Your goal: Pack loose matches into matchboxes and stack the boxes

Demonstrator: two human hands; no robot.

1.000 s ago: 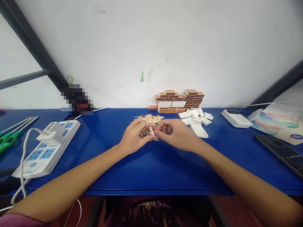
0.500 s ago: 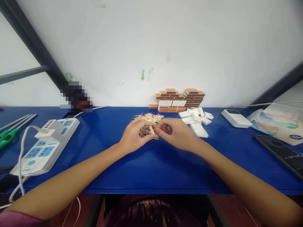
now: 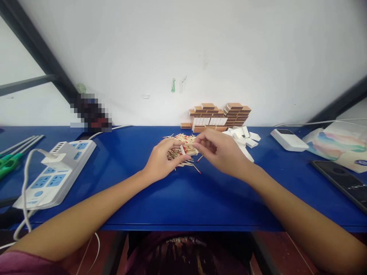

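My left hand (image 3: 160, 158) is closed on a small white matchbox tray (image 3: 182, 150), gripping it between thumb and fingers above the loose matchsticks (image 3: 183, 138). My right hand (image 3: 219, 149) pinches thumb and fingertips together at the tray's right side. Pale matchsticks seem to be in that pinch, though the fingers partly hide them. Red-tipped matchsticks lie heaped under and behind both hands, and a few lie loose in front. Just behind my right hand is a pile of white matchbox trays (image 3: 241, 133), partly covered by it.
Brown matchboxes (image 3: 236, 114) stand stacked against the wall. To the left lie a white power strip (image 3: 64, 183) with a cable and green-handled scissors (image 3: 10, 164). A white device (image 3: 289, 141), a tissue pack (image 3: 335, 141) and a dark phone (image 3: 341, 183) are on the right.
My right hand has shifted slightly up and right. Several matchsticks now show loose on the table in front of the heap. My left hand still holds the tray, and the view has tilted slightly.
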